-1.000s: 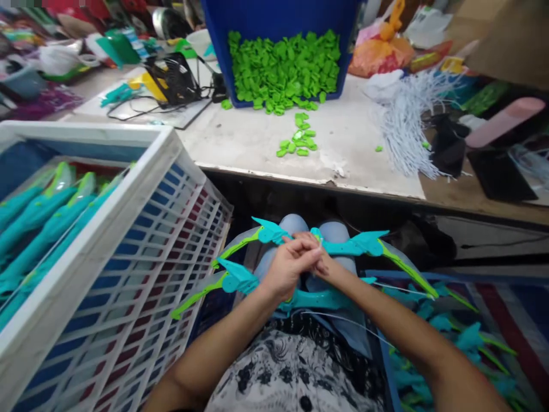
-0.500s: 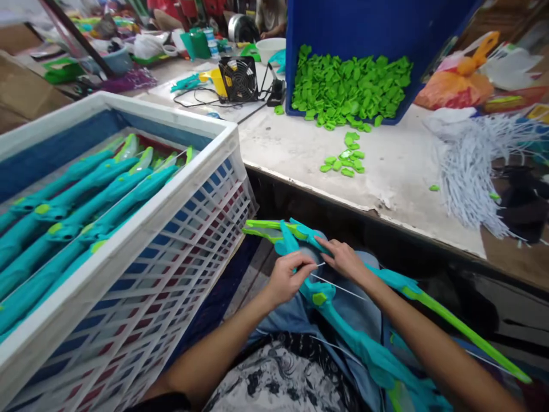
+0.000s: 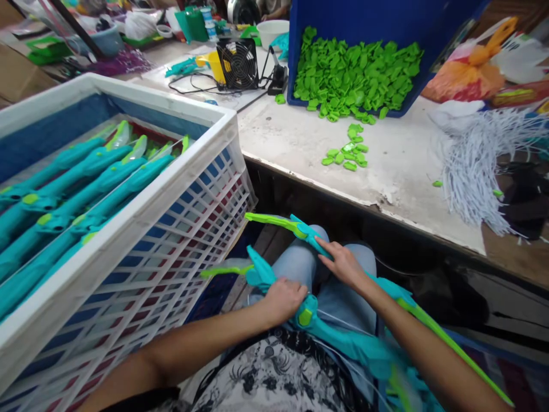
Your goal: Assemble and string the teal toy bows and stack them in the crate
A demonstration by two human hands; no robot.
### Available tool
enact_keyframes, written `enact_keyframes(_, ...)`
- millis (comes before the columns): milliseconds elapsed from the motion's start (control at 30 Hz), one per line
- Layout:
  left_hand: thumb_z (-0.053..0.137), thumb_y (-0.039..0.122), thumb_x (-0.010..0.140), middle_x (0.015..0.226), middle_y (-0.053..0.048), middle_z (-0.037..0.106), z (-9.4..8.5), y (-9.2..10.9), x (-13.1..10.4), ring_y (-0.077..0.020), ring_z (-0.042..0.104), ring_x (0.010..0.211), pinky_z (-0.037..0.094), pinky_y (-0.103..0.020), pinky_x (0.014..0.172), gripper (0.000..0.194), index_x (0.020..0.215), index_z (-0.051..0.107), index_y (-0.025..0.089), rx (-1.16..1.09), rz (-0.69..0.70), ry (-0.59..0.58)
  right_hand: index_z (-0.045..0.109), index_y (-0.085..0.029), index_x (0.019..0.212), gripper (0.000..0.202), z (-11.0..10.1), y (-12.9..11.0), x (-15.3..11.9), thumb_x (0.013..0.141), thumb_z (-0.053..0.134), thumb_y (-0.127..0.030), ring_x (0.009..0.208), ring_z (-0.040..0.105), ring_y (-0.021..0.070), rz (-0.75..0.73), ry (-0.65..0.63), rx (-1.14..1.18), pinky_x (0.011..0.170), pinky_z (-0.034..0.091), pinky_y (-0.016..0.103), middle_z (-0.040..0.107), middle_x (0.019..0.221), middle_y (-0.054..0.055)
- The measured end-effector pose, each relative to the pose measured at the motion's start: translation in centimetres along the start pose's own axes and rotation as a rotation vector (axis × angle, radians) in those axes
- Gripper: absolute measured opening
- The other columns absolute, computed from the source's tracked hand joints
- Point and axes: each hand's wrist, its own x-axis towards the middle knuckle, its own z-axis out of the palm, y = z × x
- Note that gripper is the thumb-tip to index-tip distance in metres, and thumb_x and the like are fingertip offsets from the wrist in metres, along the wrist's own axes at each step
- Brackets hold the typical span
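Two toy bows across the lap [image 3: 295, 264], right of the white crate [image 3: 171, 183]! Near bow [image 3: 338, 337] and far bow [image 3: 391, 288] both slant, one green tip crateward, the other away from the crate, back towards the body. Hands apart: left hand [image 3: 283, 300] curled over the near bow; right hand [image 3: 343, 263] touching the far bow, its grip impossible to tell.

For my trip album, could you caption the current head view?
Left hand at the near bow, right hand on the far bow, beside a crate of more bows.
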Motion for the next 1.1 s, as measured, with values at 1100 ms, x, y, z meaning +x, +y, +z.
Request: enact_keyframes(1100,0.062,0.037,0.076,0.05,0.006,0.046,-12.8,-10.0,4.0,-0.0059,0.042,0.037,0.039,-0.019,0.038,0.023,0.074,0.06,0.014,-1.206,-0.425,1.009,0.047,-0.025,0.135,0.066,-4.0,3.8,2.5,0.076,0.061,-0.05,0.083,0.061,0.0213,0.001,-0.448,0.576,0.076,0.052,0.035,0.065,0.113,0.002)
